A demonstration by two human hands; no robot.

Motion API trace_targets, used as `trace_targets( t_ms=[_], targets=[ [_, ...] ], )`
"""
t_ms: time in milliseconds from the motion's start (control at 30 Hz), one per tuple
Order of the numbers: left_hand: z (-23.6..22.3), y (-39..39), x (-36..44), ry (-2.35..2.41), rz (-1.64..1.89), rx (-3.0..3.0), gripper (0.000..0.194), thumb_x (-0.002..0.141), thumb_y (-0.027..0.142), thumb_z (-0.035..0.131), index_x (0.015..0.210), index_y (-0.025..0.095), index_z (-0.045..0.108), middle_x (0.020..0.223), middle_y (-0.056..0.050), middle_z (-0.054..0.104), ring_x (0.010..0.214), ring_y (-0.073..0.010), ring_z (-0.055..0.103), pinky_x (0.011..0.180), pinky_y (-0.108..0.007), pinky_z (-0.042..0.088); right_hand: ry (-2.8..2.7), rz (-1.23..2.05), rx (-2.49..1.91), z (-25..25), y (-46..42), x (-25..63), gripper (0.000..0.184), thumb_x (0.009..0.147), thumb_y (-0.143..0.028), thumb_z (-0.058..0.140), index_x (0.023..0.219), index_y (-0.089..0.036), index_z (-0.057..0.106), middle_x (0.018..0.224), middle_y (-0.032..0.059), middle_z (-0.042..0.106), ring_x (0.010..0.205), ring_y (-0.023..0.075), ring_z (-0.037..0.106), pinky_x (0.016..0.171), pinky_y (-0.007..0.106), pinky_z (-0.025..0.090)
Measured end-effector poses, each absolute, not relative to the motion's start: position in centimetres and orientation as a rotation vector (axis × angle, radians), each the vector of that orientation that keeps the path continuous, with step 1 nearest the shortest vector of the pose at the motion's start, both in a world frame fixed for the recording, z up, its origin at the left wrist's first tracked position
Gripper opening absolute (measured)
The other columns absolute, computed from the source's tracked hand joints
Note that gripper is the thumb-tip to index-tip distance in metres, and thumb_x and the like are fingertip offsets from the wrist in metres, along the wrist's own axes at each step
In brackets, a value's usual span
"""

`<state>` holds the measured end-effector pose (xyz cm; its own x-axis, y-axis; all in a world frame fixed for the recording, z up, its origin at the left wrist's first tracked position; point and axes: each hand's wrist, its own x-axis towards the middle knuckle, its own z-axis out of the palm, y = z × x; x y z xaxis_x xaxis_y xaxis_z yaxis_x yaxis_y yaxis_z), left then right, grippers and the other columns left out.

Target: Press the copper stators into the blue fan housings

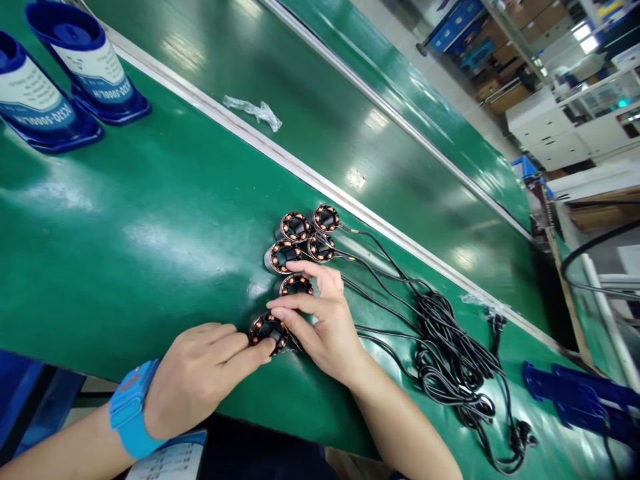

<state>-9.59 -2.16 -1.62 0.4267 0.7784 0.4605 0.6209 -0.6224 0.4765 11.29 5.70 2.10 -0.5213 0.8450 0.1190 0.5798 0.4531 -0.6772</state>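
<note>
Close to the table's front edge is a motor stator [261, 328], a metal ring with copper windings and a black inside. My left hand [200, 370], with a blue wristband, grips its near side, the thumb or a finger pressed at the opening. The thumb and index finger of my right hand [325, 317] come together at the same ring's far rim, while another finger reaches over the neighbouring stator [296, 285]. Beyond them stand several more wound stators, among them one stator [295, 227] and another stator [326, 218], openings facing up. Thin wires run from them into black cables.
Bundled black power cables [450, 333] lie on the green table [165, 200] to the right. Blue pump housings [100, 67] stand at far left; other blue parts [575, 393] lie at right. A pale rail [240, 130] borders a strip holding crumpled plastic [255, 110].
</note>
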Motion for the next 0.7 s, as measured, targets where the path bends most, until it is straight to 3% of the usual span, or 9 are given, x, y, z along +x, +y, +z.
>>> trace_targets(
  t_ms=[133, 200, 267, 367, 433, 533, 700],
  targets=[
    [-1.5, -2.1, -10.0, 1.237, 1.049, 2.290, 0.021, 0.091, 0.024, 0.073, 0.112, 0.022, 0.072, 0.067, 0.005, 0.054, 0.059, -0.0102, 0.048, 0.058, -0.028, 0.038, -2.370, 0.814, -1.140, 2.9, 5.8, 11.9, 0.024, 0.104, -0.036, 0.057, 0.118, -0.033, 0.077, 0.154, 0.0026, 0.048, 0.132, 0.0297, 0.045, 0.107, 0.053, 0.036],
    [-0.8, -1.9, -10.3, 1.236, 1.132, 1.900, 0.023, 0.090, 0.037, 0.075, 0.109, 0.025, 0.074, 0.063, 0.006, 0.047, 0.055, -0.0079, 0.043, 0.052, -0.024, 0.036, -2.336, 0.746, -1.153, 3.6, 5.6, 12.0, 0.029, 0.107, -0.035, 0.051, 0.126, -0.031, 0.073, 0.152, 0.0043, 0.049, 0.131, 0.0283, 0.047, 0.105, 0.051, 0.037],
    [0.4, -1.6, -10.5, 1.150, 1.260, 1.279, 0.032, 0.094, 0.052, 0.065, 0.108, 0.025, 0.075, 0.064, 0.004, 0.047, 0.057, -0.0075, 0.047, 0.053, -0.019, 0.042, -2.290, 0.594, -1.132, 4.2, 5.1, 11.9, 0.027, 0.106, -0.033, 0.053, 0.124, -0.029, 0.073, 0.144, 0.0066, 0.055, 0.125, 0.0264, 0.051, 0.102, 0.048, 0.038],
    [2.5, -0.6, -10.1, 0.922, 1.334, 0.414, 0.042, 0.101, 0.052, 0.049, 0.108, 0.021, 0.076, 0.084, -0.004, 0.067, 0.085, -0.0149, 0.069, 0.080, -0.024, 0.060, -2.269, 0.355, -0.995, 4.8, 4.0, 11.0, 0.017, 0.100, -0.034, 0.066, 0.110, -0.027, 0.078, 0.125, 0.0073, 0.063, 0.113, 0.0237, 0.058, 0.096, 0.045, 0.039],
    [3.5, 0.0, -9.5, 0.813, 1.285, 0.124, 0.042, 0.102, 0.047, 0.047, 0.111, 0.018, 0.076, 0.106, -0.009, 0.075, 0.109, -0.0213, 0.071, 0.095, -0.029, 0.061, -2.262, 0.252, -0.924, 4.8, 3.2, 10.2, 0.013, 0.096, -0.034, 0.073, 0.106, -0.028, 0.079, 0.114, 0.0060, 0.066, 0.105, 0.0223, 0.059, 0.091, 0.043, 0.040],
    [4.1, 0.3, -8.8, 0.721, 1.255, -0.017, 0.045, 0.103, 0.046, 0.045, 0.120, 0.015, 0.074, 0.125, -0.014, 0.072, 0.126, -0.0245, 0.065, 0.102, -0.030, 0.059, -2.250, 0.192, -0.902, 4.3, 2.6, 9.2, 0.011, 0.094, -0.032, 0.076, 0.104, -0.030, 0.079, 0.103, 0.0041, 0.069, 0.098, 0.0208, 0.059, 0.086, 0.042, 0.040],
    [4.1, -0.3, -8.0, 0.662, 1.242, -0.003, 0.049, 0.102, 0.050, 0.047, 0.128, 0.016, 0.070, 0.132, -0.014, 0.070, 0.127, -0.0232, 0.064, 0.099, -0.028, 0.060, -2.227, 0.189, -0.914, 3.7, 2.5, 8.3, 0.010, 0.094, -0.033, 0.076, 0.102, -0.028, 0.080, 0.093, 0.0012, 0.070, 0.091, 0.0174, 0.056, 0.084, 0.039, 0.041]
  ],
)
